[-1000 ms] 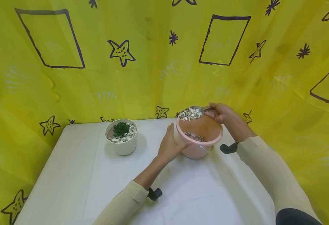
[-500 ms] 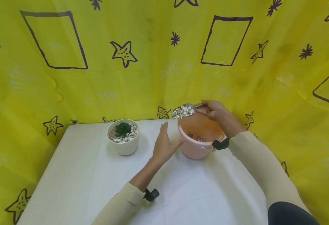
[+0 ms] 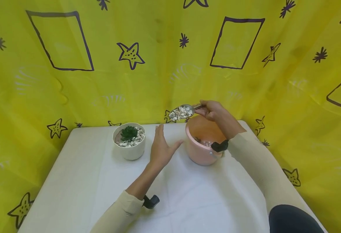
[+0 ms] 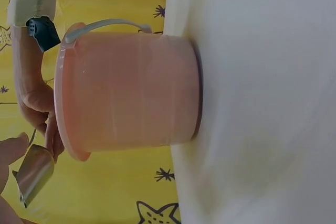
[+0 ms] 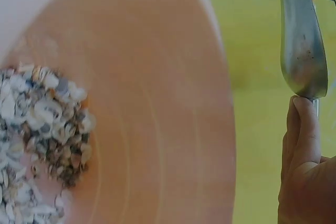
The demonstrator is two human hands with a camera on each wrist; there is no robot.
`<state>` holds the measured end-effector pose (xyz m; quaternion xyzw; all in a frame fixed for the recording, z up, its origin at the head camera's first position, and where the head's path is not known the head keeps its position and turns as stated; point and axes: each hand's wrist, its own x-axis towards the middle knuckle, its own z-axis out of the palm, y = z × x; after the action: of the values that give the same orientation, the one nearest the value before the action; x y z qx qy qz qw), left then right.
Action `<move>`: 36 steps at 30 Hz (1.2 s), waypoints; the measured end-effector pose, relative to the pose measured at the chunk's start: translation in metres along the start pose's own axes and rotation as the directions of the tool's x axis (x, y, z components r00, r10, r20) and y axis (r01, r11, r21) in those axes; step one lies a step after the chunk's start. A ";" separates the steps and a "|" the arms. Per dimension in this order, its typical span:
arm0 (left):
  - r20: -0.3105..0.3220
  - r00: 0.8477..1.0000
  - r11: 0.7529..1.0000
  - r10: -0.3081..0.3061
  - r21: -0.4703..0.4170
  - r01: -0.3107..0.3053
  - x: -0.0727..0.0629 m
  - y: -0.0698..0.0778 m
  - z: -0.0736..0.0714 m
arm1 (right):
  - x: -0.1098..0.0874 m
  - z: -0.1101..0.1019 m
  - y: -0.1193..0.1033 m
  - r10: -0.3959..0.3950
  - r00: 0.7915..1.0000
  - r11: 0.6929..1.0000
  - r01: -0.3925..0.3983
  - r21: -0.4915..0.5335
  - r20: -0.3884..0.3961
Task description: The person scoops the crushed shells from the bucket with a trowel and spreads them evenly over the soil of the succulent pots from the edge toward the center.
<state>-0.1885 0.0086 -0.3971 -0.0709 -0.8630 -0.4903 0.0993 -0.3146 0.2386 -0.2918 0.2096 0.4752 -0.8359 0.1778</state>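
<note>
My right hand grips the handle of a metal scoop heaped with small white and grey shells. It holds the scoop level, just above and left of the rim of a pink bucket. More shells lie at the bottom of the bucket in the right wrist view. My left hand is in the air between the bucket and a white pot, fingers straight, thumb spread, holding nothing. In the pot, a green succulent stands with shells around part of it.
A white cloth covers the table. Behind it hangs a yellow curtain with drawn stars and frames, close to the table's back edge. The bucket's pale handle hangs down its side.
My right hand has carried the loaded scoop leftward, from over the bucket to past its left rim. My left hand has let go of the bucket's rim and moved left towards the pot.
</note>
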 end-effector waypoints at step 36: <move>-0.303 0.953 0.988 0.019 0.153 0.028 -0.004 -0.046 -0.077 | 0.042 0.087 0.048 -0.034 0.999 0.993 0.037 -0.113 0.032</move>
<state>-0.1868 -0.0816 -0.3979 0.0151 -0.8732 -0.4270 0.2347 -0.3421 0.1351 -0.3079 0.1781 0.5231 -0.8135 0.1817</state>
